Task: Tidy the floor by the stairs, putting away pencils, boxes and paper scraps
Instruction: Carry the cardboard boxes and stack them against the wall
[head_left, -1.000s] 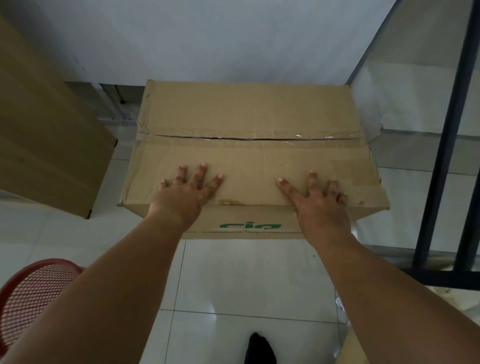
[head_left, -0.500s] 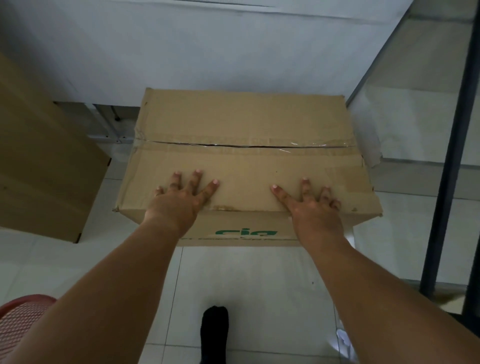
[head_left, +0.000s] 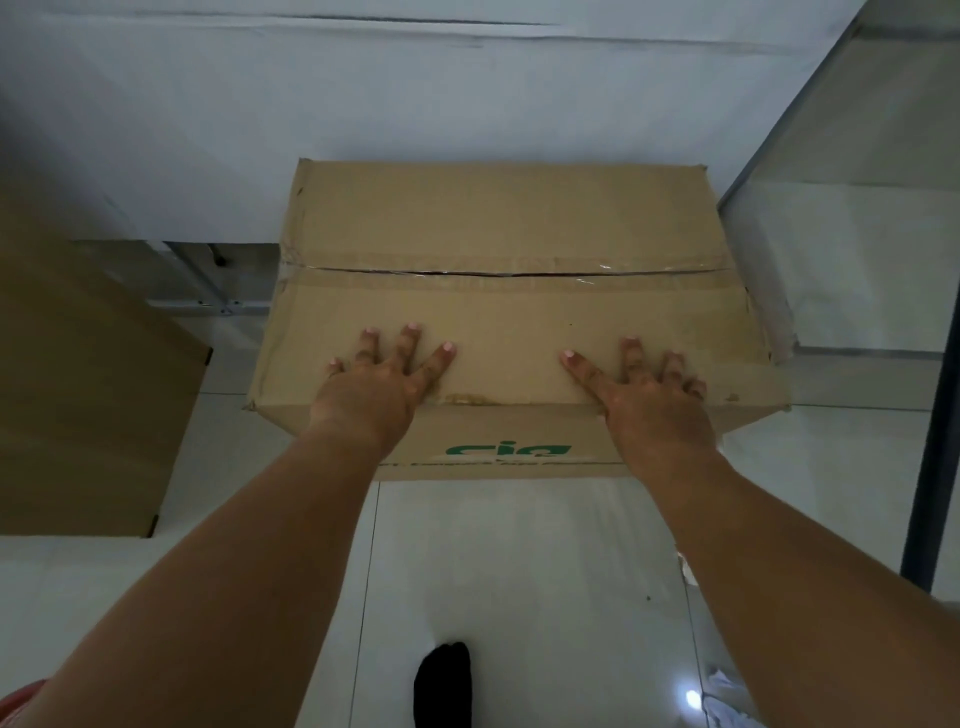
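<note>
Both hands, left hand (head_left: 371, 392) and right hand (head_left: 652, 400), are pressing spread fingers flat on the taped cardboard box (head_left: 509, 244) near its front edge, bare floor tiles (head_left: 519, 571) lying beneath.

PLACE: you're in an indoor stair-side corner | SIGNS: glossy white floor tiles (head_left: 519, 571); plain white wall (head_left: 363, 130); dark metal post (head_left: 930, 467) far right

Floor (head_left: 223, 431) gap btwn carton (head_left: 509, 218) & wood panel (head_left: 78, 405) left; dark post (head_left: 935, 415) close right
</note>
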